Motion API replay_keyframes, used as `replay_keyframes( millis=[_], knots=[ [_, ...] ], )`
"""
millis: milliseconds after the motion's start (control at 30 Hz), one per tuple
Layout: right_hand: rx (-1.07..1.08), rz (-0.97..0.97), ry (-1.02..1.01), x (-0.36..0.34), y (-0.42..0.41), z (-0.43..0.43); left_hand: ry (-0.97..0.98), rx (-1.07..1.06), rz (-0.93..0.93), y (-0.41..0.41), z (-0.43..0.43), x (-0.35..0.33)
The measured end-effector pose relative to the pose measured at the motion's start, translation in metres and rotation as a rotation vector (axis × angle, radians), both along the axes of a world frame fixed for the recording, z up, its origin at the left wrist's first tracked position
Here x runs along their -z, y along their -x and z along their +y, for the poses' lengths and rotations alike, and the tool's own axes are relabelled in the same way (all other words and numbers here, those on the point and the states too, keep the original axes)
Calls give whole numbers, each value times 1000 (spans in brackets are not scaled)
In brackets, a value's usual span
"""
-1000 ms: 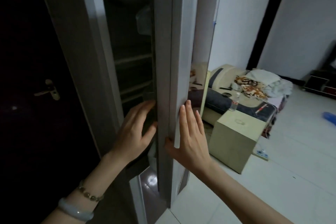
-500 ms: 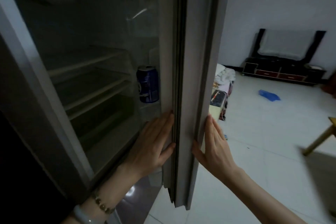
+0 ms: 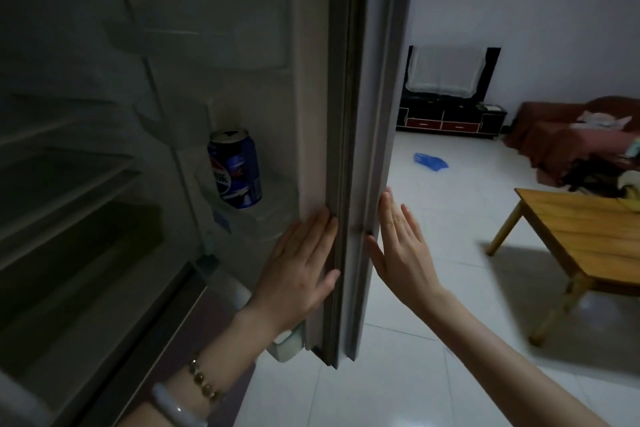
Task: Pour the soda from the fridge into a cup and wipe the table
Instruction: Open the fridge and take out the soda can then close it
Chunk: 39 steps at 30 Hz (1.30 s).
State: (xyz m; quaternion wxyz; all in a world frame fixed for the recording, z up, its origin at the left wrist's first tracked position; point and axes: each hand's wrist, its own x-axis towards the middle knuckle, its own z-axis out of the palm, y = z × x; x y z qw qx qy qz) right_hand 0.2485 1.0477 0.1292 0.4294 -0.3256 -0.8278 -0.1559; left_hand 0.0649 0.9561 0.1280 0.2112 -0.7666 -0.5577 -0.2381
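Note:
The fridge door (image 3: 349, 87) stands wide open, edge-on to me. A blue soda can (image 3: 234, 168) stands upright on a clear door shelf (image 3: 273, 204). My left hand (image 3: 301, 267) lies flat on the door's inner side, fingers straight, thumb against the seal, just right of and below the can. My right hand (image 3: 401, 250) presses flat on the door's outer face with straight fingers. Neither hand touches the can.
The dark fridge interior (image 3: 69, 184) holds bare shelves at left. A low wooden table (image 3: 585, 236) stands at right on the white tiled floor. A blue bag (image 3: 429, 161) lies on the floor, a dark TV cabinet (image 3: 450, 118) behind, a brown sofa (image 3: 568, 135) far right.
The door has swung further open and my view has turned right. The can and its door shelf show fully now. Both hands stay flat on either side of the door's edge.

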Motion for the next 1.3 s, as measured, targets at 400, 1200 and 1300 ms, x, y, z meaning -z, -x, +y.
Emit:
replay_keyframes(
  millis=[400,1200,1300],
  knots=[
    [16,-164,100,-13,-52,120,-90,-235,73,-76,115,2],
    [-133,-317,368,-11,-44,310,-94,-462,160,-77,257,-11],
    [-133,-256,437,-15,-30,332,-110,-550,103,-52,271,-18]
  ],
)
